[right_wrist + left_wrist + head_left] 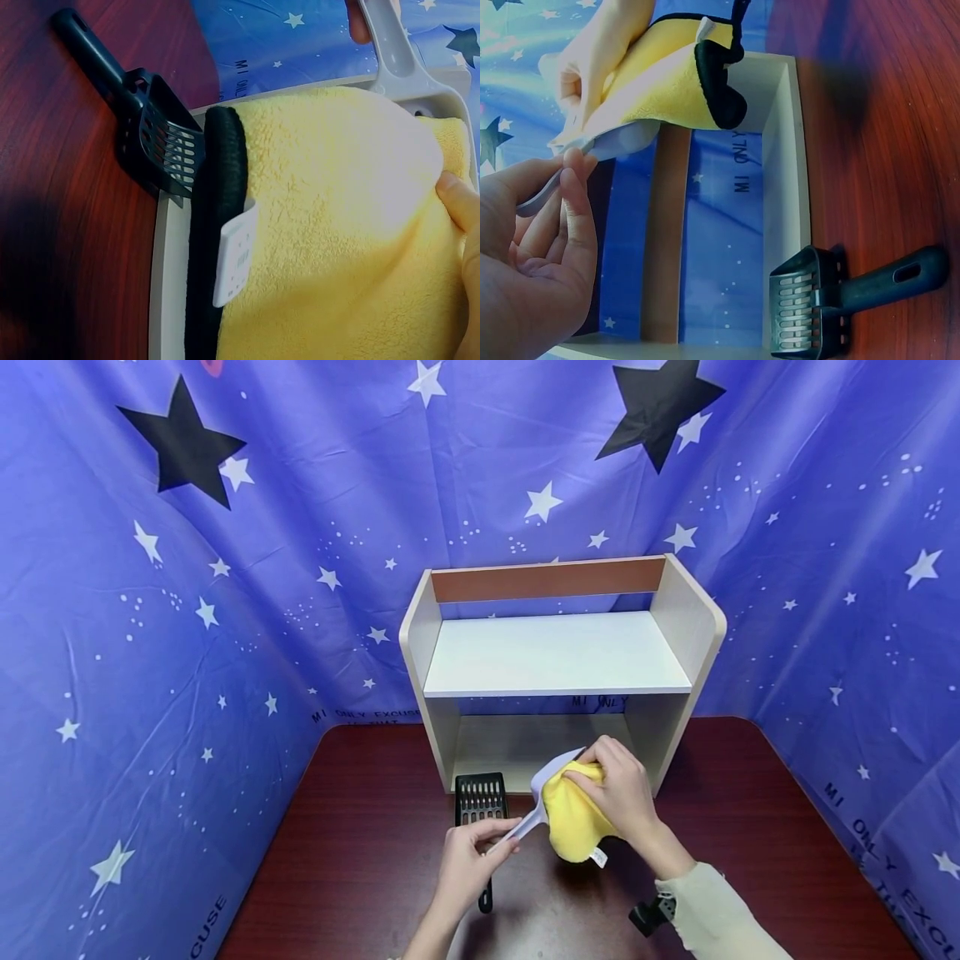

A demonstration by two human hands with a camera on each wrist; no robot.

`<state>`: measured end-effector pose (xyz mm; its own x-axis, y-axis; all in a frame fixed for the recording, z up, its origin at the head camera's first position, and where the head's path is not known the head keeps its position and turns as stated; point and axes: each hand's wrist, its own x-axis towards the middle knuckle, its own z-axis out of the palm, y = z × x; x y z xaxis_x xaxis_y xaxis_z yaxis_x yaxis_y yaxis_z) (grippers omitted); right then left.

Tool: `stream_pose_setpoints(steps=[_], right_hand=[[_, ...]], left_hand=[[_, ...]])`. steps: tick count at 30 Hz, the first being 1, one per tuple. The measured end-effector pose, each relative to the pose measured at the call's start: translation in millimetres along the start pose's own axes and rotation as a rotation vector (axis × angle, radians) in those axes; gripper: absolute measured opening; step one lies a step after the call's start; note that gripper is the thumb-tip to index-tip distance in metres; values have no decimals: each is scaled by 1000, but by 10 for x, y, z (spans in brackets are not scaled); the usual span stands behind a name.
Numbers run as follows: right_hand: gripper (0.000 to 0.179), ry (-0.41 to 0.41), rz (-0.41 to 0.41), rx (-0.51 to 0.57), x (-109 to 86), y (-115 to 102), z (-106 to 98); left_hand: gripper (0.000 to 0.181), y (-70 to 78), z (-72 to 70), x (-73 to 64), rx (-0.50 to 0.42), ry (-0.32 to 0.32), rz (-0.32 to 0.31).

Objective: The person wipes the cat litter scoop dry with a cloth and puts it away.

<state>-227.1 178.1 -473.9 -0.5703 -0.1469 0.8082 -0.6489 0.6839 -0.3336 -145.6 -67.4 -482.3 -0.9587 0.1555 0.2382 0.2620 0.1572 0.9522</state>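
Note:
My left hand (pixel 467 866) pinches the thin handle of a pale lavender scoop (pixel 550 775), thumb on one side and fingers on the other. The scoop is held up over the table, its pan tilted up to the right. With my right hand (pixel 624 787) I grip a yellow cloth (pixel 573 827) against the pan. In the right wrist view the fuzzy cloth (pixel 322 202), with black edging and a white tag (pixel 237 255), covers most of the pan; the scoop's handle (pixel 394 45) sticks out above it. Part of my right hand lies outside that view.
A black slotted litter scoop (pixel 481 789) lies on the dark red table (pixel 337 860), its head by the front of a two-level shelf unit (pixel 555 652). Its handle passes behind my left hand. Blue star-printed curtains (pixel 300 527) hang around the table.

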Motion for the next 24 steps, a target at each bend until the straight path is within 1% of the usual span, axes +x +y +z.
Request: stream_pose_setpoints(steps=[4, 11, 17, 24], right_hand=[[32, 4, 10, 4, 1, 14, -15], [32, 10, 25, 12, 0, 28, -44], [32, 10, 29, 43, 0, 28, -75], [32, 12, 27, 72, 2, 39, -94]], left_hand=[[23, -38, -36, -7, 17, -14, 10], [24, -46, -118, -23, 38, -34, -13], [24, -42, -187, -26, 38, -59, -26], [24, -66, -255, -16, 44, -79, 31]])
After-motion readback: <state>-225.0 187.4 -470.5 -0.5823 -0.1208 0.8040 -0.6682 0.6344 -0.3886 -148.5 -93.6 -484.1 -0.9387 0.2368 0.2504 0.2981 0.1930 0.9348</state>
